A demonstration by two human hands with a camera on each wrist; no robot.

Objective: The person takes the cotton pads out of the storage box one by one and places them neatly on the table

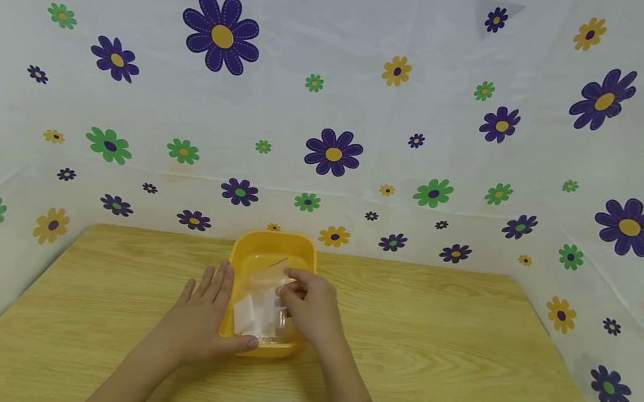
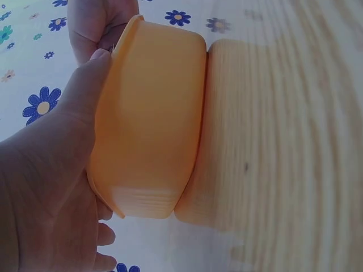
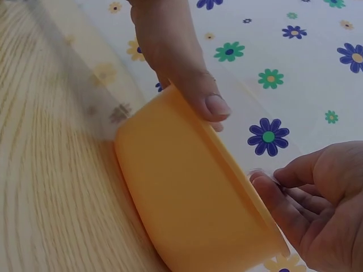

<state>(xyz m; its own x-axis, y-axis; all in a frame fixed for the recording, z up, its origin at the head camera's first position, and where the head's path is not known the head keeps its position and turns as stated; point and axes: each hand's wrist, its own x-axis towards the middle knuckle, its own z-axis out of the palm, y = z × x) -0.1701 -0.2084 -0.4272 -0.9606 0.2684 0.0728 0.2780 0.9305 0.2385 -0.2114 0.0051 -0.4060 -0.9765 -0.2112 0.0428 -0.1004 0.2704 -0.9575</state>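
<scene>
A yellow plastic basin stands on the wooden table. Inside it lie a clear plastic piece and white pieces, partly covered by the clear film. My left hand rests against the basin's left side with straight fingers, its thumb lying along the near rim. With thumb and forefinger, my right hand pinches the edge of thin clear plastic over the basin's right half. In the right wrist view a bit of that clear plastic shows at the fingertips. The basin's wall hides its contents in both wrist views.
The wood-grain table extends on both sides of the basin. Behind and at both sides hangs a white cloth printed with purple, green and yellow flowers; the basin's far end is close to it.
</scene>
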